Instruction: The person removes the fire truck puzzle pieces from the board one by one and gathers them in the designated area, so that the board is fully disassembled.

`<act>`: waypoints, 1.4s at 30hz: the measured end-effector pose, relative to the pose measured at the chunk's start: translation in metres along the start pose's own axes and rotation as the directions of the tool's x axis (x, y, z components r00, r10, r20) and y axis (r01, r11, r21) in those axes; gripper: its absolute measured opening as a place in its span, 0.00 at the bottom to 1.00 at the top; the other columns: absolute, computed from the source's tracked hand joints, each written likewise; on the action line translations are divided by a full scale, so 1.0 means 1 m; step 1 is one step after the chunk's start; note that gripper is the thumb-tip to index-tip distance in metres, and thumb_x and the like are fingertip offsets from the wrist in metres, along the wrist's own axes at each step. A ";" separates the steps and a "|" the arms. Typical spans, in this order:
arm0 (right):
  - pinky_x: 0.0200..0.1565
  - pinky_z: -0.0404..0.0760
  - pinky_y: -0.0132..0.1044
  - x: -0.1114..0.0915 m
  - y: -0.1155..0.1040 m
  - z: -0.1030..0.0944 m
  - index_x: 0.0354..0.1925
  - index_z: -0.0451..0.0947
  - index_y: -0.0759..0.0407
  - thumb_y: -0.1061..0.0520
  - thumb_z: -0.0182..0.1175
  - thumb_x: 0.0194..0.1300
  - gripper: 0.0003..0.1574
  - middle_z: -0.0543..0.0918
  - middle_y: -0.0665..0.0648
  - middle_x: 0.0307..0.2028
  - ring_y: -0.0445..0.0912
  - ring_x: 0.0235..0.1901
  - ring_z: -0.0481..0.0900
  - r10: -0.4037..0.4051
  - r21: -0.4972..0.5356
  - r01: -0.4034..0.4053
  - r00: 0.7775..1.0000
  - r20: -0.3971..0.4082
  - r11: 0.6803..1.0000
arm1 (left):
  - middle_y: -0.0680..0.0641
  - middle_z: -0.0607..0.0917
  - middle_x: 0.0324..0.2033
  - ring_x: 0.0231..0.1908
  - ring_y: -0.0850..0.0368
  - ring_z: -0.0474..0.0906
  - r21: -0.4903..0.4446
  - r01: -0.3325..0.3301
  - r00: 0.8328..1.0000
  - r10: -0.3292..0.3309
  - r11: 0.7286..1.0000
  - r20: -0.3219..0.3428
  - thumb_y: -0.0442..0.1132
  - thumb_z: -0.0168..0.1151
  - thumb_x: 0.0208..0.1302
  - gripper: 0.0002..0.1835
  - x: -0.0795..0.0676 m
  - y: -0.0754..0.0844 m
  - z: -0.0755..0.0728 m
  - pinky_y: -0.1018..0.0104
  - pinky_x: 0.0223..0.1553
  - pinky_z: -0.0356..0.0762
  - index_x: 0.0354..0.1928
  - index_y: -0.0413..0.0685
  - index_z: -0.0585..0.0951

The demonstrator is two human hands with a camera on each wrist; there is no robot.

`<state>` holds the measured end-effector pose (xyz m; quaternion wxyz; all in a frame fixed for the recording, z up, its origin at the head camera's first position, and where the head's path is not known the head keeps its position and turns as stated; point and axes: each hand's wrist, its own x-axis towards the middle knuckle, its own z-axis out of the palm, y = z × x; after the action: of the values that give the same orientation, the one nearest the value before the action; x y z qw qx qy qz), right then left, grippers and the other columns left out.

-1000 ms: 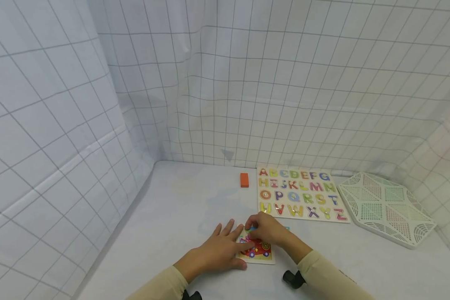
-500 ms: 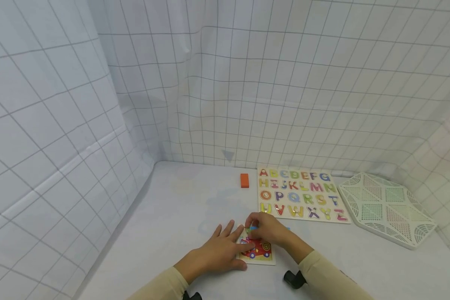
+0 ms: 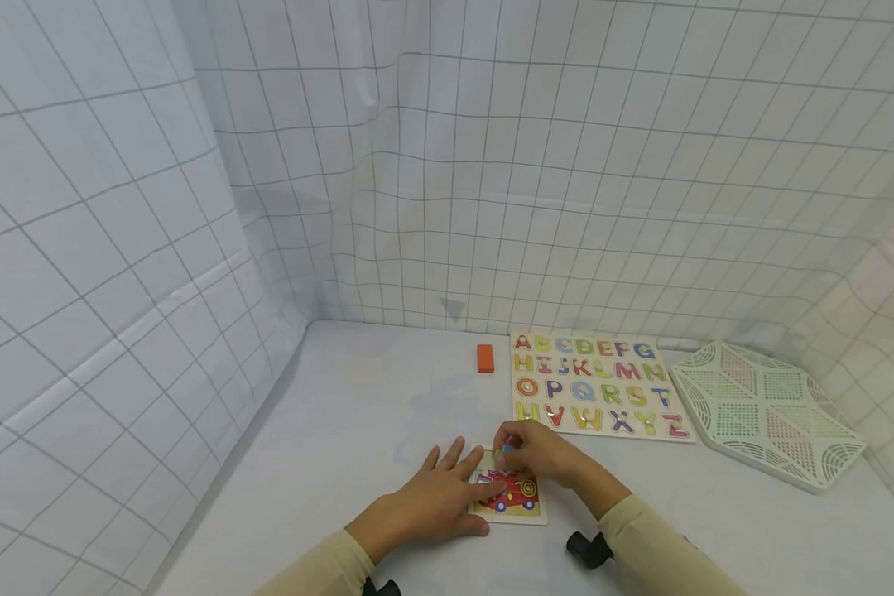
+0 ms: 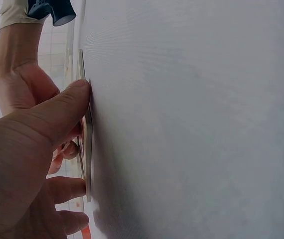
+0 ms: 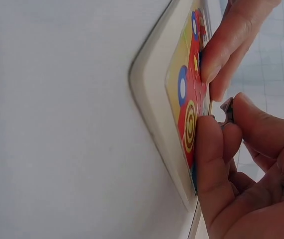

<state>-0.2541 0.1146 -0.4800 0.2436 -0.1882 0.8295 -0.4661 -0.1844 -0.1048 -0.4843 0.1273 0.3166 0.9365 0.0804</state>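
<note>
- The left hand (image 3: 426, 499) lay over the left part of the small board (image 3: 517, 520), fingers straight and spread, gripping nothing; the pressure was probably meant to stop sliding.
- The right hand (image 3: 544, 455) had its fingers curled in, pinching a small piece (image 5: 228, 110) seemingly by its edges, a hold that would suit fine turning.
- The small board lay flat beneath both sets of fingers, its red vehicle picture (image 3: 520, 499) partly covered by the left ones.
- Just beyond the right fingers lay the alphabet board (image 3: 603, 387); past the left fingertips, an orange block (image 3: 485, 358), both likely set back for working room.
</note>
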 end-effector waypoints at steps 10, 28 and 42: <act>0.27 0.76 0.33 0.003 0.003 -0.006 0.48 0.83 0.59 0.61 0.61 0.72 0.08 0.77 0.54 0.27 0.44 0.22 0.73 0.003 0.088 -0.004 1.000 0.012 0.996 | 0.44 0.59 0.78 0.78 0.35 0.48 0.015 -0.010 1.000 0.010 1.000 -0.003 0.68 0.57 0.67 0.32 0.001 -0.001 0.001 0.30 0.70 0.55 0.73 0.81 0.68; 0.28 0.71 0.35 -0.003 0.004 -0.020 0.52 0.83 0.58 0.54 0.63 0.72 0.14 0.79 0.55 0.26 0.47 0.27 0.74 0.078 0.183 -0.048 0.985 -0.156 0.982 | 0.46 0.58 0.79 0.79 0.36 0.45 0.012 0.002 1.000 -0.002 1.000 0.012 0.70 0.58 0.65 0.33 0.001 0.000 -0.001 0.29 0.71 0.51 0.73 0.84 0.67; 0.34 0.76 0.36 -0.057 0.052 -0.094 0.50 0.82 0.65 0.58 0.62 0.72 0.13 0.79 0.54 0.31 0.47 0.31 0.74 0.151 0.124 -0.128 0.968 -0.199 0.984 | 0.46 0.57 0.79 0.80 0.37 0.43 -0.003 0.010 1.000 -0.010 1.000 0.022 0.68 0.59 0.66 0.33 0.001 0.002 -0.004 0.31 0.73 0.47 0.73 0.83 0.67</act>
<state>-0.2670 0.2352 -0.4695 0.1978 -0.0661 0.8346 -0.5099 -0.1855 -0.1029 -0.4808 0.1386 0.3128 0.9365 0.0775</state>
